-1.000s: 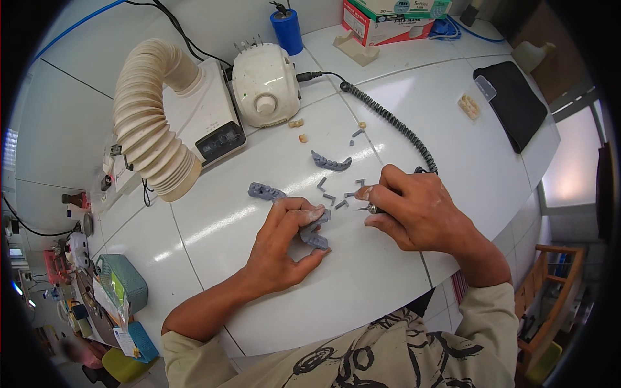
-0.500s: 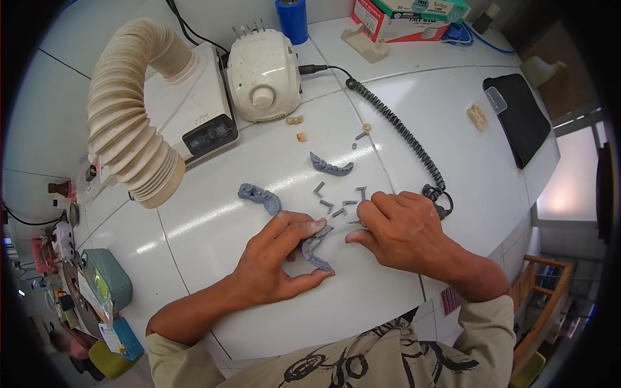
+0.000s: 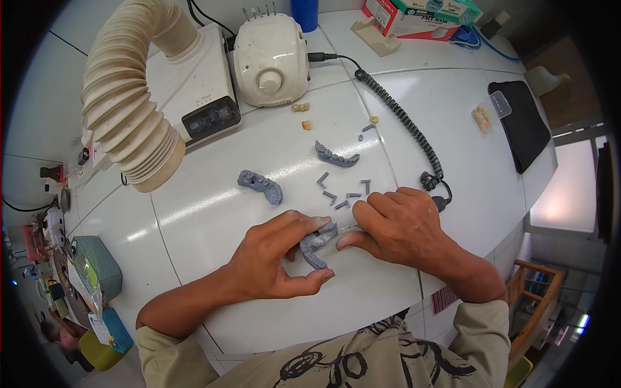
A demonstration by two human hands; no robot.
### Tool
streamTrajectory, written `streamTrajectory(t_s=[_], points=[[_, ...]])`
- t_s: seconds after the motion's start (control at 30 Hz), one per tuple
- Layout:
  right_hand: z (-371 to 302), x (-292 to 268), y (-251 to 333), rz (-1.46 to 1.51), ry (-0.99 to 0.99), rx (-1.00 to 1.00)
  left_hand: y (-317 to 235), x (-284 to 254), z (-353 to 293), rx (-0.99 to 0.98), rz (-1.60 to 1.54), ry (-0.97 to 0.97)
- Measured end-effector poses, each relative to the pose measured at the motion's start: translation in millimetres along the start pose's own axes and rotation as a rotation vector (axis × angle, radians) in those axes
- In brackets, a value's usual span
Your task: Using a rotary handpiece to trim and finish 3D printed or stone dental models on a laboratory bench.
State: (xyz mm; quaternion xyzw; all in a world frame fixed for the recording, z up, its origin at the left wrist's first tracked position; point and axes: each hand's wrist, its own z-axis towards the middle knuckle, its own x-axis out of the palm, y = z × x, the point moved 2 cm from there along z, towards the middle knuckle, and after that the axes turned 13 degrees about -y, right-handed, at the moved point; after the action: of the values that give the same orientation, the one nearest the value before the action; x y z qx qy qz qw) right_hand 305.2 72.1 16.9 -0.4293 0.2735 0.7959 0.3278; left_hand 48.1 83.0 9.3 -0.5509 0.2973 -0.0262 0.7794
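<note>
My left hand grips a curved grey dental model between thumb and fingers, with a row of teeth shapes along it. My right hand is closed round a rotary handpiece; its body is mostly hidden, and a coiled cord joins its rear end. The thin bur at its tip points left, close to the model's upper end; contact cannot be made out. Beyond my hands lie two more grey dental models, one to the left and one farther back. Several small grey angled pieces are scattered nearby.
A white control unit with a knob feeds the coiled black cord. Left of it, a ribbed suction hose arches over the white table. Tooth-coloured pieces, a black pouch and mask boxes lie farther back.
My right hand has shifted slightly left, bringing the bur nearer the model. The model in my left hand is tilted a little differently. The whole view has shifted slightly.
</note>
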Motion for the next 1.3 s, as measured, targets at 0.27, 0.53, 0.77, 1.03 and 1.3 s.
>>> streamTrajectory(t_s=[0.27,0.53,0.77,1.03,1.3], points=[[-2.2,4.6,2.3,-0.030,0.040,0.004,6.7,2.3,-2.5,-0.044,-0.110,0.021],[6.8,-14.8,4.5,0.109,0.140,0.074,2.8,-1.6,0.7,-0.064,-0.117,0.022],[3.6,-11.7,5.2,0.149,0.093,0.068,6.6,1.7,-0.1,-0.019,-0.149,-0.077],[5.2,-5.6,5.5,0.108,0.112,0.068,5.1,-1.0,-0.3,-0.061,-0.131,-0.027],[5.2,-3.5,6.3,0.080,0.098,0.038,4.5,-1.6,0.0,-0.042,-0.105,-0.022]])
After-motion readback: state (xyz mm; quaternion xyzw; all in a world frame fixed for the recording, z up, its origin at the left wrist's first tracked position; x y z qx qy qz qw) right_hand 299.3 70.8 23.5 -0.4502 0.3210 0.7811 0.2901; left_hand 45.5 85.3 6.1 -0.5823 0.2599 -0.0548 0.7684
